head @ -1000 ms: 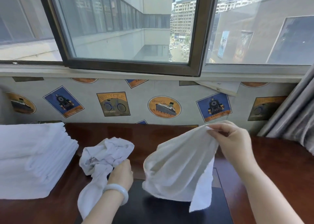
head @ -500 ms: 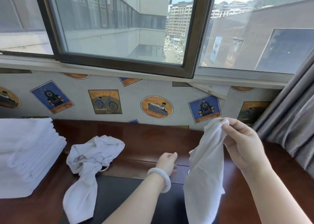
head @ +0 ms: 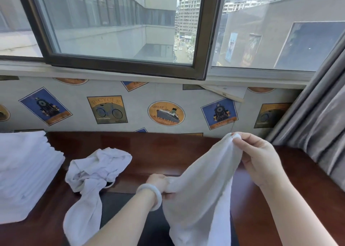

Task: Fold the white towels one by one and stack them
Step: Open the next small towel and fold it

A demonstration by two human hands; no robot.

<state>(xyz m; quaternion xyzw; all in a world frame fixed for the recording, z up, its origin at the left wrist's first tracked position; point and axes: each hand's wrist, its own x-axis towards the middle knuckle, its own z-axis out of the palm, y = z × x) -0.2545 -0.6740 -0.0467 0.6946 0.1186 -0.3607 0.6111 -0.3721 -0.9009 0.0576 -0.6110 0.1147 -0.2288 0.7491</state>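
A white towel [head: 203, 193] hangs in the air above the dark wooden table [head: 168, 152], held by both hands. My right hand [head: 259, 158] pinches its top corner up near the wall. My left hand [head: 158, 185], with a pale bangle on the wrist, grips the towel's left edge lower down. A second white towel [head: 97, 169] lies crumpled on the table to the left, one end trailing toward the front edge. A stack of folded white towels [head: 24, 173] sits at the far left.
A dark panel [head: 119, 202] lies at the table's front middle. The wall with poster prints [head: 166, 113] and a window stands behind the table. A grey curtain [head: 321, 126] hangs at the right.
My left hand left the crumpled towel, crossed to the right and took hold of the hanging towel's left edge. The towel now spreads between both hands.
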